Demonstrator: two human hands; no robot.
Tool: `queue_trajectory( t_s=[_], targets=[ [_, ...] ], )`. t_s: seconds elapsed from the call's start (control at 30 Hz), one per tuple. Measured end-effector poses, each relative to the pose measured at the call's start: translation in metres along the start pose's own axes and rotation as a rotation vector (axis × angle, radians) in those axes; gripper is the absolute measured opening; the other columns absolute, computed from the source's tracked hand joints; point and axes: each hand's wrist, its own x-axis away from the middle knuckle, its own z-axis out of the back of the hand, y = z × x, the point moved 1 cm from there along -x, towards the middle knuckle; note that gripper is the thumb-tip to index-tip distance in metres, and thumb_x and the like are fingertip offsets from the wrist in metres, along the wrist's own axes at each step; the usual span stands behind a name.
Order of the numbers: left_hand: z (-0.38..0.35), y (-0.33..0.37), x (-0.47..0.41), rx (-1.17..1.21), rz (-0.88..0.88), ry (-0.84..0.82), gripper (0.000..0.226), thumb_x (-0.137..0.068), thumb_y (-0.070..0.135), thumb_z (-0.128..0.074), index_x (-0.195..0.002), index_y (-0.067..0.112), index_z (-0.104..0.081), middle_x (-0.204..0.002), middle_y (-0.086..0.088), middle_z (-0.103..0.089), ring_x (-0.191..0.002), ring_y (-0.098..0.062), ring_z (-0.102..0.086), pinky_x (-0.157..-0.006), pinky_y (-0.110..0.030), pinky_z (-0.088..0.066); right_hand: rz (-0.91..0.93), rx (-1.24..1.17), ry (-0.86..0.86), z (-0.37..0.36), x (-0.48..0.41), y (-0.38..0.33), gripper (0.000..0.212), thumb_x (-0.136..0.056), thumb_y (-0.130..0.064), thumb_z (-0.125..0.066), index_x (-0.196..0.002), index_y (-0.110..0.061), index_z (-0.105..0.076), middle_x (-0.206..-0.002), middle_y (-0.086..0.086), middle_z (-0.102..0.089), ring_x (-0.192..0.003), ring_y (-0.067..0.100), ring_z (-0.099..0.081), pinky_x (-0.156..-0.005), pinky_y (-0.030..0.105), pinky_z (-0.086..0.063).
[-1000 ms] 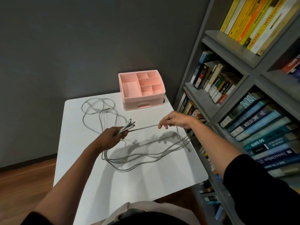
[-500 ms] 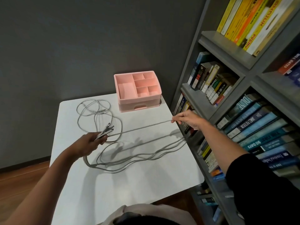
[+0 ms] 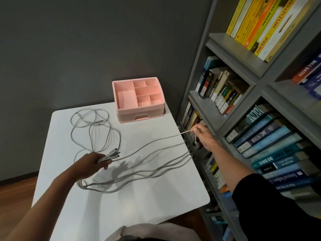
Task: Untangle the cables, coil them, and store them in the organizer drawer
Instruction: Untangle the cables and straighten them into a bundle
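Several grey-white cables [image 3: 139,168] lie tangled across the white table [image 3: 139,206], with loose loops at the back left. My left hand [image 3: 94,162] grips a bundle of their plug ends above the table's left middle. My right hand [image 3: 204,136] is past the table's right edge, pinching one cable that stretches from the bundle up to it; a short end hangs below the fingers. The pink organizer [image 3: 139,100] stands at the table's back edge, its top compartments empty and its front drawer closed.
A grey bookshelf [image 3: 243,105] packed with books runs along the right, close to the table's edge and my right hand. A dark grey wall is behind the table. Wooden floor shows at the left.
My right hand has pulled one cable out to the right, from the table's middle to beyond its edge. My left hand moved left and lower with the plug bundle.
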Motion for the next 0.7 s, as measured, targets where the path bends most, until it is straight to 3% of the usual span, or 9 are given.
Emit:
queue_trajectory(
  t_s=[0.13, 0.27, 0.33, 0.4, 0.5, 0.6, 0.7],
  targets=[
    [-0.004, 0.028, -0.013, -0.004, -0.02, 0.041, 0.033, -0.091, 0.03, -0.061, -0.061, 0.019, -0.06, -0.035, 0.012, -0.045, -0.038, -0.004, -0.042, -0.046, -0.014, -0.033, -0.079, 0.041, 0.061, -0.014, -0.017, 0.027, 0.025, -0.099, -0.007, -0.037, -0.084, -0.013, -0.056, -0.09, 0.003, -0.054, -0.097, 0.026, -0.051, -0.08, 0.029, -0.038],
    [-0.011, 0.05, -0.024, -0.011, -0.016, 0.061, 0.035, -0.092, 0.03, -0.061, -0.058, 0.02, -0.058, -0.032, 0.014, -0.046, -0.035, -0.002, -0.044, -0.046, -0.013, -0.035, -0.128, 0.088, 0.005, -0.032, -0.018, 0.028, 0.03, -0.098, 0.0, -0.034, -0.115, -0.003, -0.058, -0.124, 0.014, -0.058, -0.116, 0.027, -0.053, -0.077, 0.017, -0.036],
    [-0.014, 0.06, -0.029, -0.001, -0.022, 0.064, 0.035, -0.092, 0.029, -0.061, -0.058, 0.019, -0.058, -0.031, 0.012, -0.044, -0.034, -0.002, -0.044, -0.047, -0.014, -0.037, -0.016, 0.022, -0.103, -0.049, -0.01, 0.003, 0.029, -0.1, -0.001, -0.035, -0.121, 0.004, -0.055, -0.13, 0.017, -0.055, -0.118, 0.027, -0.053, -0.068, 0.011, -0.038],
    [-0.015, 0.066, -0.033, 0.008, -0.025, 0.077, 0.036, -0.092, 0.027, -0.06, -0.058, 0.018, -0.059, -0.029, 0.011, -0.043, -0.033, -0.004, -0.042, -0.046, -0.014, -0.036, 0.087, -0.099, -0.36, -0.073, 0.004, -0.034, 0.031, -0.102, -0.01, -0.039, -0.123, 0.007, -0.054, -0.132, 0.017, -0.054, -0.112, 0.018, -0.054, -0.065, 0.0, -0.039],
    [-0.011, 0.065, -0.035, 0.024, -0.01, 0.108, 0.034, -0.092, 0.028, -0.06, -0.06, 0.018, -0.063, -0.033, 0.008, -0.045, -0.036, -0.006, -0.04, -0.045, -0.014, -0.035, 0.191, -0.067, -0.707, -0.107, 0.018, -0.068, 0.03, -0.101, -0.022, -0.045, -0.117, -0.004, -0.062, -0.117, 0.009, -0.065, -0.096, 0.005, -0.059, -0.074, 0.004, -0.042],
    [-0.004, 0.058, -0.031, 0.091, -0.039, 0.138, 0.025, -0.092, 0.025, -0.061, -0.069, 0.018, -0.07, -0.04, 0.008, -0.046, -0.039, -0.008, -0.041, -0.047, -0.014, -0.035, 0.281, 0.018, -0.744, -0.113, 0.018, -0.071, 0.027, -0.097, -0.022, -0.054, -0.112, -0.005, -0.069, -0.089, -0.014, -0.064, -0.081, 0.007, -0.054, -0.077, 0.014, -0.043],
    [-0.001, 0.048, -0.025, 0.108, -0.086, 0.144, 0.018, -0.091, 0.024, -0.061, -0.076, 0.025, -0.07, -0.053, 0.003, -0.05, -0.046, -0.008, -0.041, -0.048, -0.016, -0.031, 0.245, 0.11, -0.802, -0.106, 0.017, -0.061, 0.027, -0.096, -0.024, -0.055, -0.11, -0.008, -0.07, -0.078, -0.017, -0.063, -0.072, 0.004, -0.046, -0.065, 0.01, -0.038]
  ],
)
